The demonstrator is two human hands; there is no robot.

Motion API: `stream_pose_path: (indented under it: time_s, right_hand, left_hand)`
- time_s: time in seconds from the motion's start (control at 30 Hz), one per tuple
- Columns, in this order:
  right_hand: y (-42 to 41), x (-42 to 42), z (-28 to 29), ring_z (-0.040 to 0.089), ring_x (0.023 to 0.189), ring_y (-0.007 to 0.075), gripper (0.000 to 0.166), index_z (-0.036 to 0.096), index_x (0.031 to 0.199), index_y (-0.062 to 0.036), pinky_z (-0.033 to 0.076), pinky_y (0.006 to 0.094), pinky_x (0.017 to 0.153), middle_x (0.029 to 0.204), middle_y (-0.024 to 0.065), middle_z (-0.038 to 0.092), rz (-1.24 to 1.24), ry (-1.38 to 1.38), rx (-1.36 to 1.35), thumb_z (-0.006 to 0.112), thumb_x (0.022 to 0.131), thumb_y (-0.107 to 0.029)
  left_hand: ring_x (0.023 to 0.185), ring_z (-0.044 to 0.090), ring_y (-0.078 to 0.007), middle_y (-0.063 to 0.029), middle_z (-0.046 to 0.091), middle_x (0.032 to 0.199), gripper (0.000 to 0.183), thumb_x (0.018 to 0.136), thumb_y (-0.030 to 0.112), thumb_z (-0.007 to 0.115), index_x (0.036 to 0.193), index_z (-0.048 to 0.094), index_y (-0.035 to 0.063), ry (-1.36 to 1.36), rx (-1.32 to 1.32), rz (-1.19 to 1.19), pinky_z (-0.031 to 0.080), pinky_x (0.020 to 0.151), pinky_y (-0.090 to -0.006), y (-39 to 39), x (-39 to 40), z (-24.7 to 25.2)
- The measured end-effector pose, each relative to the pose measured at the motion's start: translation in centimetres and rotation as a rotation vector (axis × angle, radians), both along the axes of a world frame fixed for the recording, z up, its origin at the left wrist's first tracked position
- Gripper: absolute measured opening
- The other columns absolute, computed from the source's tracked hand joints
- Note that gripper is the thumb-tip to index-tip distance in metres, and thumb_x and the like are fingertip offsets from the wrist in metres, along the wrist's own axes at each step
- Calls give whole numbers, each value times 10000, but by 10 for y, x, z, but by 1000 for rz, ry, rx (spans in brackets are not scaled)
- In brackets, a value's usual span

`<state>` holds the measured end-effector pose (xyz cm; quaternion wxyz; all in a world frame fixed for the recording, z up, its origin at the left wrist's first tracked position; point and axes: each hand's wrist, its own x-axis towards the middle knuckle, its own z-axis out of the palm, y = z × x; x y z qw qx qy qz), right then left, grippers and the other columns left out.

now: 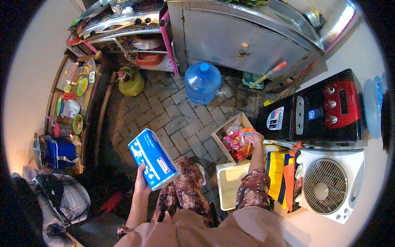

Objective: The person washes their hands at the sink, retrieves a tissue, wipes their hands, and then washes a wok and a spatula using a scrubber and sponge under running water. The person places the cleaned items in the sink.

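My left hand (pixel 142 179) grips a blue and white pack of facial tissues (pixel 151 157), held tilted above my lap. To the right, my right hand (pixel 255 139) reaches over the edge of an open cardboard box (pixel 219 140). Its fingers are at an orange and blue packet (pixel 247 130) in the box; whether they grip it is hard to make out. Pink and red plastic packaging (pixel 235 140) fills much of that box. Just below it, near my right forearm, stands a cream plastic basket (pixel 219 185).
Ahead on the paving stand a blue water gallon bottle (pixel 202 85) and a green gas cylinder (pixel 131 83). At right are a black and red water dispenser (pixel 327 108), a white box fan (pixel 330 185) and yellow bags (pixel 275 177). A wooden bench (pixel 89 114) with dishes lies left.
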<state>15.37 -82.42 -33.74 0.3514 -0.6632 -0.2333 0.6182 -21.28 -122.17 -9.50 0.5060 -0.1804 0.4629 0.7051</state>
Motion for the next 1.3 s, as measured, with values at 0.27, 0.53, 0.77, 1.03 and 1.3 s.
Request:
stream_pose_path:
  time_s: [0.27, 0.53, 0.77, 1.03, 1.3]
  right_hand:
    - [-32, 41, -116, 580, 732, 199, 283, 582, 974, -101, 474, 302, 634, 910, 80, 605, 413, -1068, 195, 595, 734, -249]
    - [-37, 5, 20, 577, 782, 254, 324, 547, 1034, -76, 451, 354, 689, 913, 79, 598, 326, -1035, 322, 551, 750, -231]
    - [-14, 36, 28, 584, 703, 308, 323, 556, 1014, -105, 468, 393, 609, 886, 115, 590, 516, -1182, 393, 585, 702, -184]
    - [-2, 64, -1, 593, 654, 242, 476, 442, 1123, -71, 508, 322, 421, 841, 155, 569, 344, -1051, 493, 646, 693, -80]
    - [-21, 0, 126, 586, 762, 215, 573, 353, 1240, -86, 457, 354, 625, 904, 110, 577, 446, -683, 276, 616, 738, -165]
  left_hand:
    - [960, 536, -265, -147, 509, 1112, 554, 780, 349, 543, 1181, 367, 9, -5, -2, -74, 421, 856, -412, 48, 2, -24]
    - [974, 528, -265, -152, 499, 1122, 560, 783, 343, 543, 1186, 350, 4, -8, 47, -96, 419, 862, -406, 71, 32, -2]
    - [954, 541, -246, -139, 522, 1095, 542, 782, 354, 544, 1176, 377, 21, -50, 10, -127, 419, 860, -404, 91, 53, 31]
    - [960, 537, -253, -142, 513, 1107, 538, 788, 338, 541, 1180, 365, 14, -15, 26, -161, 416, 864, -414, 104, 69, 60]
    - [939, 548, -251, -140, 525, 1073, 514, 785, 315, 550, 1159, 374, 9, -40, 30, -161, 435, 841, -413, 106, 81, 62]
